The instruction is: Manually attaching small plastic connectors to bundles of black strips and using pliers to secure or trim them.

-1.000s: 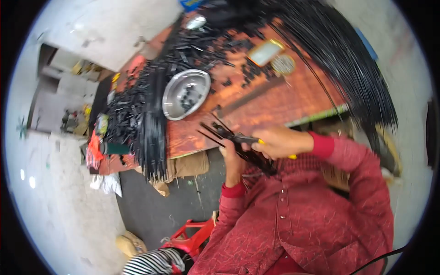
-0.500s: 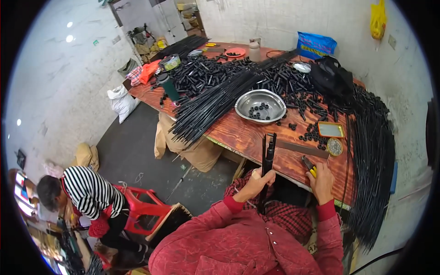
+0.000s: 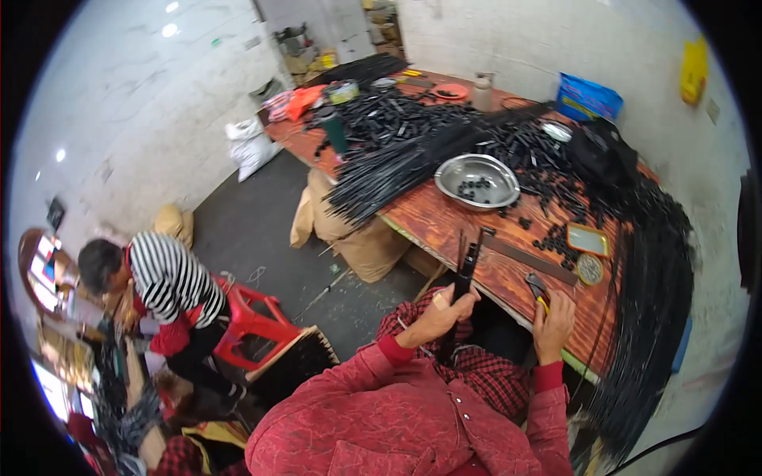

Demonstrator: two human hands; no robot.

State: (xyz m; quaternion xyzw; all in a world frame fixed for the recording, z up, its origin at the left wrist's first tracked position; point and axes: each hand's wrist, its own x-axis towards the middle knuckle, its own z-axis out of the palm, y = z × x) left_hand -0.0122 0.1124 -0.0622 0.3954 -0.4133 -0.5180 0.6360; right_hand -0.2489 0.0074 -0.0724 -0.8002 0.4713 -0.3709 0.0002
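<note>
In front of my lap, my left hand [image 3: 446,315] is wrapped around a thick black tube [image 3: 468,270] with thin black rods beside it, held upright and tilted slightly right. A bandage-like strip is on one finger. My right hand [image 3: 553,324] rests at the table's front edge, its fingers closed on pliers [image 3: 536,285] with yellow handles and dark jaws pointing away from me. Just past the pliers lies a flat brown strip [image 3: 528,260]. A steel bowl [image 3: 508,196] holding several small black rings stands beyond my left hand.
Long black rods [image 3: 389,178] lie across the wooden table [image 3: 429,230]; more [image 3: 647,317] hang over its right side. A round tin [image 3: 589,268], an orange-rimmed tray [image 3: 589,239] and a black bag [image 3: 605,155] are at right. At left, another person in stripes [image 3: 171,270] is beside a red stool [image 3: 250,321].
The view has swung so that the table and surroundings sit further right in the picture. Both hands keep their holds; the tube in my left hand tilts a little more right.
</note>
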